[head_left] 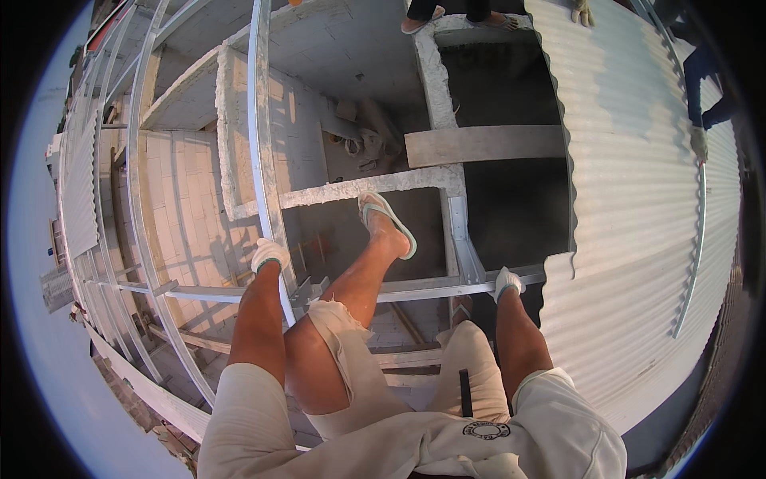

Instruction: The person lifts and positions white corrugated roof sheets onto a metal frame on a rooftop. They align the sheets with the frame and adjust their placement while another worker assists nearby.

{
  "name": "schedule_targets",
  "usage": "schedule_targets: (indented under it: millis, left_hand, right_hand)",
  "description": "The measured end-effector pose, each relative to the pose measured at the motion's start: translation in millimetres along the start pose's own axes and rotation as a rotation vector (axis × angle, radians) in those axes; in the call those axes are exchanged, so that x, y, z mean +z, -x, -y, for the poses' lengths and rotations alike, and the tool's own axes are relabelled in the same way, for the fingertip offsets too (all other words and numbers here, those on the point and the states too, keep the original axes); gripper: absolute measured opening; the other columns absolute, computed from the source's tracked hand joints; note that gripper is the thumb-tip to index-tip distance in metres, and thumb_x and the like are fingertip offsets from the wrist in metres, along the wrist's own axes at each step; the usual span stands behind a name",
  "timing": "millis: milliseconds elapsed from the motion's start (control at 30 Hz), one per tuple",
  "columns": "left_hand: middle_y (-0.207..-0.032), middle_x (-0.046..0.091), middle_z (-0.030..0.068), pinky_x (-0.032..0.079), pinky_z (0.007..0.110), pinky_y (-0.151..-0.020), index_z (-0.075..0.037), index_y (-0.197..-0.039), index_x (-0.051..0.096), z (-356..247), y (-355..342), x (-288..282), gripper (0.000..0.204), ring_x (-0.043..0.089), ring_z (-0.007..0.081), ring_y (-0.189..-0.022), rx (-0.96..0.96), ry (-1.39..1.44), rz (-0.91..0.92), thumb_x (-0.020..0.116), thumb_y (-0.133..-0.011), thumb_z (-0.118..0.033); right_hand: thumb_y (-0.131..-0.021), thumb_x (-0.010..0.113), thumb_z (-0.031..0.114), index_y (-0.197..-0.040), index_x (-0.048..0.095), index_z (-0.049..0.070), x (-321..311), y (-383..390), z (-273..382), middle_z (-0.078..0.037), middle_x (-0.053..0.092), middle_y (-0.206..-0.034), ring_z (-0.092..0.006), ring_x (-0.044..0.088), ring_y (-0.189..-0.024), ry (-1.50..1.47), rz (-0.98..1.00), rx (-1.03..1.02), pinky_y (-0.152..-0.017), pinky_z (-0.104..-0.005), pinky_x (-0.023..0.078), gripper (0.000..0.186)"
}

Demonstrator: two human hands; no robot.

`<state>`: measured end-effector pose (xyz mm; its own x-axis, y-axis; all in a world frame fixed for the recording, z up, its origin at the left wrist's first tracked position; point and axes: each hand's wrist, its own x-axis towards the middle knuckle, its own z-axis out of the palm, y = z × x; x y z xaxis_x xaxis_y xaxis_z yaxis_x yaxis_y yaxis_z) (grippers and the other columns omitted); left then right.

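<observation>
My left hand (270, 254), in a white glove, is closed on a long metal rafter (262, 160) that runs away from me. To the right, my right hand (508, 281), also gloved, grips the crosswise metal beam (423, 290), close to the edge of the corrugated roof sheets (638, 199). Its fingers are partly hidden. Between my hands, my bent leg reaches forward, and a foot in a pale flip-flop (387, 223) is by the top of a rough block wall (359, 188). A short upright metal piece (463, 239) stands beside the right end of the beam.
Deep rooms drop between the walls. A plank (483, 145) bridges the dark opening at right. Another person's feet (423, 19) stand on the far wall. At right, a co-worker's gloved hand (699, 145) holds a long metal strip (694, 247). More rafters (140, 176) run at left.
</observation>
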<state>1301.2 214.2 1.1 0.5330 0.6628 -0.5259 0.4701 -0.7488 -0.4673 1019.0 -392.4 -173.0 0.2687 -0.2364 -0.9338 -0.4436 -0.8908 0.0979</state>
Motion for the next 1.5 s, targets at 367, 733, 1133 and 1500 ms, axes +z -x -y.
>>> schedule_targets:
  millis: [367,733,1133,1500]
  left_hand:
    - [-0.144,0.071,0.0341,0.058,0.050,-0.114,0.009,-0.146,0.038,-16.8,-13.3,-6.6,0.074,0.073,0.0443,-0.137,0.153,-0.090,-0.043,0.072,-0.105,-0.041]
    - [-0.150,0.064,0.0370,0.058,0.050,-0.112,0.011,-0.157,0.024,-32.2,-26.8,5.1,0.084,0.072,0.0438,-0.136,0.216,-0.350,0.124,0.064,-0.109,-0.045]
    - [-0.158,0.059,0.0357,0.054,0.049,-0.116,0.006,-0.165,0.025,-39.6,-33.6,1.1,0.086,0.067,0.0416,-0.142,0.240,-0.477,0.233,0.066,-0.109,-0.045]
    - [-0.165,0.054,0.0345,0.051,0.048,-0.120,0.000,-0.172,0.025,-25.0,-48.6,7.5,0.089,0.063,0.0396,-0.148,0.369,-0.704,0.248,0.068,-0.109,-0.046]
  right_hand:
    - [-0.121,0.037,0.054,-0.146,0.074,-0.003,46.7,-54.3,-11.4,-0.024,0.074,-0.151,-0.0425,0.069,-0.144,-0.688,-0.086,0.296,-0.121,-0.0499,0.055,0.073]
    - [-0.108,0.063,0.070,-0.160,0.045,-0.019,35.5,-24.2,3.4,-0.036,0.069,-0.152,-0.0430,0.070,-0.142,-1.258,0.007,0.732,-0.116,-0.0485,0.058,0.104]
    - [-0.099,0.082,0.064,-0.165,0.019,-0.017,37.4,-26.3,-0.2,-0.036,0.067,-0.153,-0.0419,0.071,-0.140,-1.348,0.025,0.840,-0.111,-0.0474,0.060,0.121]
    - [-0.110,0.057,0.068,-0.161,0.050,-0.013,66.1,-68.8,10.8,-0.032,0.065,-0.159,-0.0404,0.065,-0.151,-1.146,-0.008,0.706,-0.124,-0.0469,0.052,0.096]
